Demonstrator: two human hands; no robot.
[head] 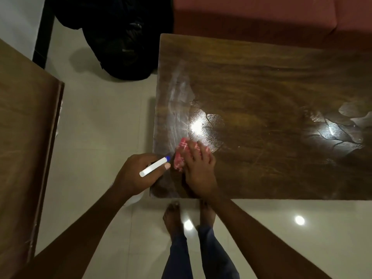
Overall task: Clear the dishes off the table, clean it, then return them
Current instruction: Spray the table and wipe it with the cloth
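Table: I see one dark wooden table, its left edge and near edge both in view.
Cloth: one pink and white cloth lies on the table close to the near-left corner, just inside the left edge.
Right hand: my right hand lies flat on the cloth with the fingers straight and spread, pressing it to the wood; part of the cloth shows to the left of the fingers.
Left hand: my left hand hovers just off the table's left edge, fingers curled round one white bottle.
Bottle: its blue tip points toward the cloth and nearly reaches it; whether they touch I cannot tell.
Smears: pale streaks run along the left edge of the table, and dull patches spread near the right edge.
Glare: two bright spots on the tabletop, two on the pale floor.
Feet: two bare feet stand at the near edge.
Around: one black bag on the floor beyond the far-left corner, one reddish sofa along the far edge, one other wooden top well apart at the left.
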